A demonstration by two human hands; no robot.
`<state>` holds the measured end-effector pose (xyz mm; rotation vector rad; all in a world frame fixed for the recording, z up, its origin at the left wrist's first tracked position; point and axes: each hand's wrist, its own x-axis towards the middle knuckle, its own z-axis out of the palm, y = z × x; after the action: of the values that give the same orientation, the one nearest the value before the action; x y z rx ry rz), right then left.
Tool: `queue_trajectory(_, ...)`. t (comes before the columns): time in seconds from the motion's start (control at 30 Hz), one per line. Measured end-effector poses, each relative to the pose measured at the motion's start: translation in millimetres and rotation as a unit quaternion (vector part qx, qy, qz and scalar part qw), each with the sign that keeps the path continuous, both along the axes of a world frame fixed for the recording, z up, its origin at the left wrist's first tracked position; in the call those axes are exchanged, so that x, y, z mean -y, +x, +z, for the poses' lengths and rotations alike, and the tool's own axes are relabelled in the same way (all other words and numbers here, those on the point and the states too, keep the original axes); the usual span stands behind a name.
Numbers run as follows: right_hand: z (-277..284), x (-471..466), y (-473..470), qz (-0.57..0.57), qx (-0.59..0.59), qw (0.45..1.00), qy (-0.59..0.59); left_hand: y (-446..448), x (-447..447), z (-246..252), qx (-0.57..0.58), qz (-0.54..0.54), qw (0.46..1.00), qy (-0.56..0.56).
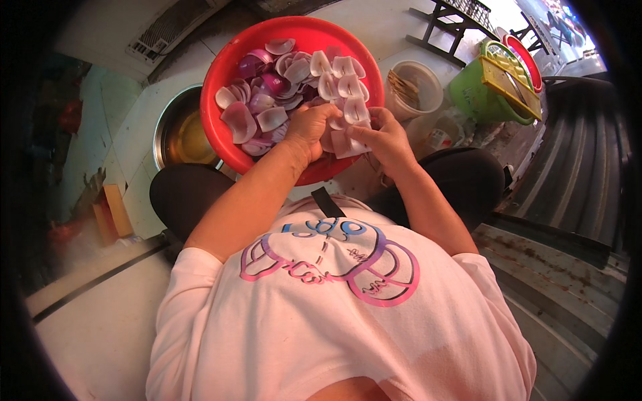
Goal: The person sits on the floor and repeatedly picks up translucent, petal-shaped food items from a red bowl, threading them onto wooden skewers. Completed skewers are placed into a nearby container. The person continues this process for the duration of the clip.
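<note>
A red plastic basin (213, 131) between my knees holds many cut red onion pieces (275, 82), purple and white. On its right side, squared onion pieces (349, 86) lie in overlapping rows, with a thin dark line showing across several of them. My right hand (386, 140) pinches onion pieces at the near end of these rows, by the basin's right rim. My left hand (312, 129) is curled over the middle of the basin, its thumb and fingers closed against onion pieces beside the rows. Its fingertips are partly hidden.
A white plastic tub (426, 82) with thin wooden sticks (404, 90) stands right of the basin. Beyond it is a green bucket (464, 92) with a yellow mandoline-like board (509, 87) across it. A metal bowl of yellowish liquid (193, 135) sits at left. A black rack (454, 27) stands behind.
</note>
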<state>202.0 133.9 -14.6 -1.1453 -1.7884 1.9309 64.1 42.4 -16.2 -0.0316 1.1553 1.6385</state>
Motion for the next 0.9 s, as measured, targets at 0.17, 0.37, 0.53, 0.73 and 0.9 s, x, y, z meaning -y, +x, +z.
queue_trajectory(0.17, 4, 4, 1, 0.011, -0.007, 1.000, -0.015, -3, 2, -1, 0.085, -0.058, 0.994, 0.024)
queue_trajectory(0.37, 6, 9, 5, 0.013, -0.052, 0.998, -0.023, -2, 6, 2, 0.099, -0.075, 0.991, 0.047)
queue_trajectory(0.53, 13, 14, 6, 0.050, -0.081, 0.995, 0.023, 0, 17, 5, 0.083, -0.066, 0.990, 0.092)
queue_trajectory(0.73, 13, 23, 4, 0.094, -0.140, 0.985, 0.039, -4, 40, 6, 0.093, -0.048, 0.985, 0.134)
queue_trajectory(0.9, 18, 15, -6, 0.073, -0.146, 0.986, 0.032, -12, 49, -1, 0.085, 0.001, 0.990, 0.108)
